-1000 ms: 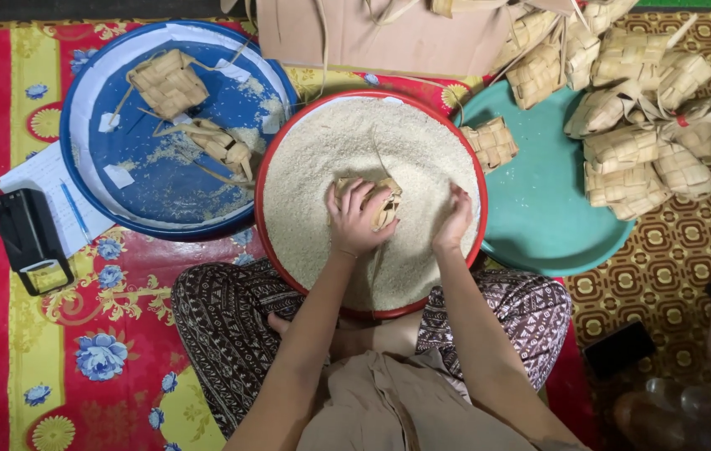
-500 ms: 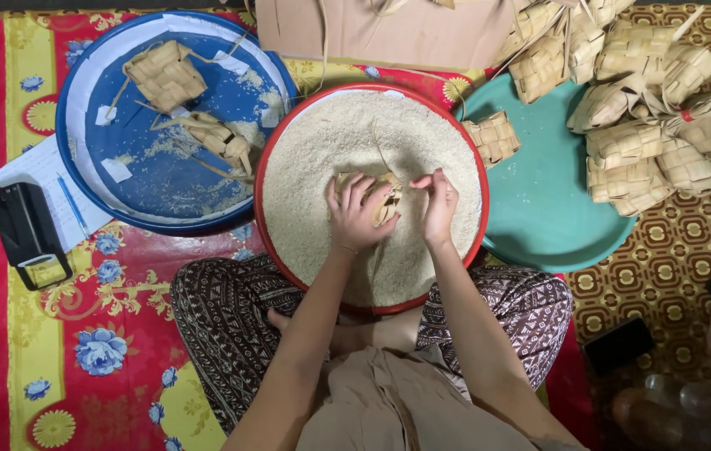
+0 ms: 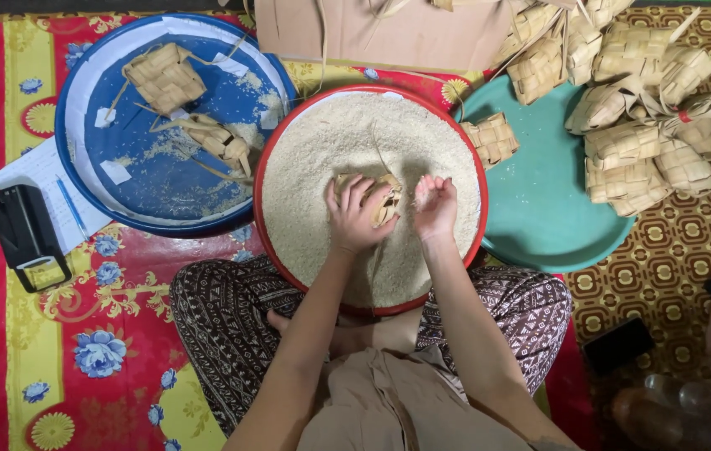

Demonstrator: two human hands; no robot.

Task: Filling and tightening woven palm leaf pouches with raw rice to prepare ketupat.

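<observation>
Woven palm-leaf pouch [image 3: 376, 199] sits in my left hand [image 3: 355, 219], fingers clenched round it, over the middle of the red rice tray [image 3: 265, 209]. My right hand [image 3: 435, 207], cupped and loose, has moved in from the tray's right rim, bringing rice to the pouch.

Both hands reach forward, close together — left hand [image 3: 355, 219] curled, right hand [image 3: 435, 205] cupped palm-up.

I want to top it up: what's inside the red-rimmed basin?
White rice fills the red-rimmed basin; left hand holds a woven pouch there. Its bottom is covered.
</observation>
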